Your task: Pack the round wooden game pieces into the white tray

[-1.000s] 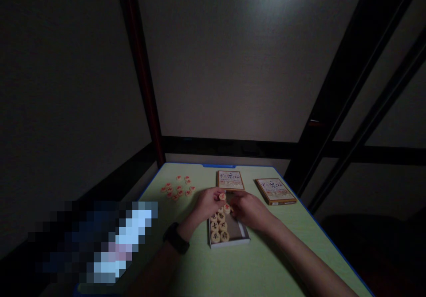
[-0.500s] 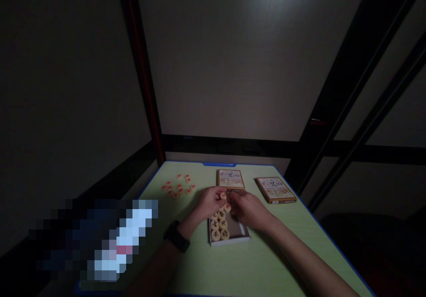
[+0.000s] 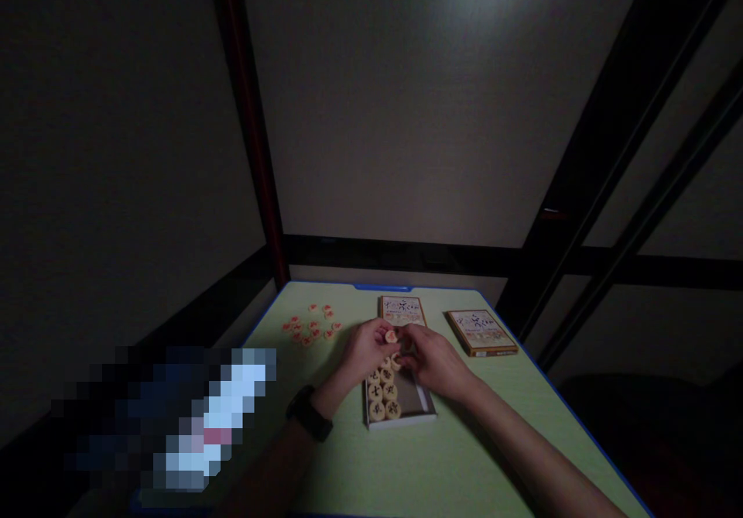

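My left hand (image 3: 367,350), with a dark watch on its wrist, pinches a round Chinese chess piece (image 3: 391,337) with a red character, above the far end of an open box tray (image 3: 413,399). Close on the right is my right hand (image 3: 433,359), its thumb and index finger apart around a gap. Its thumb is beside a pale piece (image 3: 395,361) in the tray; whether they touch I cannot tell. Several black-marked pieces (image 3: 390,391) lie in two columns along the tray's left side. My hands hide the tray's far end.
Several loose red-marked pieces (image 3: 314,327) lie on the green table (image 3: 476,456) to the left. A printed box lid (image 3: 403,310) lies behind my hands, and a second printed box (image 3: 481,332) sits near the right edge. A blurred patch covers the lower left.
My right hand's thumb and index finger have spread apart, leaving the pale piece in the tray. The left hand has risen slightly with its red-marked piece.
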Demonstrator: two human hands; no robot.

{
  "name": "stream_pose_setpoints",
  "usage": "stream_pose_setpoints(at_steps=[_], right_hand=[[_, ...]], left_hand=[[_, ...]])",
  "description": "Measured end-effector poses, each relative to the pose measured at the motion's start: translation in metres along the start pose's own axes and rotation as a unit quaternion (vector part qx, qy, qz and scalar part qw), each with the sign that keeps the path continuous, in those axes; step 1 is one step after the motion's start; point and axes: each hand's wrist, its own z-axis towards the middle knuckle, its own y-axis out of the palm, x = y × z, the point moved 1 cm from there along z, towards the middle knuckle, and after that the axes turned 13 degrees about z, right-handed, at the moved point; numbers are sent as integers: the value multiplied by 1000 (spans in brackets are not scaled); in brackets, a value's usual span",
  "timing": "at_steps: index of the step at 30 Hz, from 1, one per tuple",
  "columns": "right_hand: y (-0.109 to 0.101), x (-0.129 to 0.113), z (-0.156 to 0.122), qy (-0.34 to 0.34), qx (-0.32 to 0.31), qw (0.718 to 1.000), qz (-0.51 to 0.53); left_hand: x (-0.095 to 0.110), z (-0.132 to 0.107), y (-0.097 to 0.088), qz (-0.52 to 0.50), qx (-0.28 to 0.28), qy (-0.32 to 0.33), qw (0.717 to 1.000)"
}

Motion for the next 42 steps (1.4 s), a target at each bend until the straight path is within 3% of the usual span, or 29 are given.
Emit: stream_pose_setpoints(at_steps=[6, 11, 14, 20, 25, 30, 42], right_hand=[[1, 4, -2, -149, 55, 987, -21], [-2, 6, -3, -189, 60, 977, -79], [-9, 4, -2, -166, 36, 982, -83], [-23, 4, 1, -50, -40, 996, -61], [-20, 5, 1, -31, -87, 992, -80], [-18, 1, 0, 3, -95, 988, -122], [-11, 6, 0, 31, -75, 993, -89]], left_hand=[[6, 1, -2, -66, 5, -16, 998], [6, 2, 0, -94, -32, -29, 995], [5, 1, 1, -79, -51, -13, 995], [7, -2, -3, 19, -51, 11, 998], [12, -9, -8, 137, -59, 50, 988], [24, -17, -11, 269, -115, 98, 951], [33, -20, -12, 286, -113, 112, 945]])
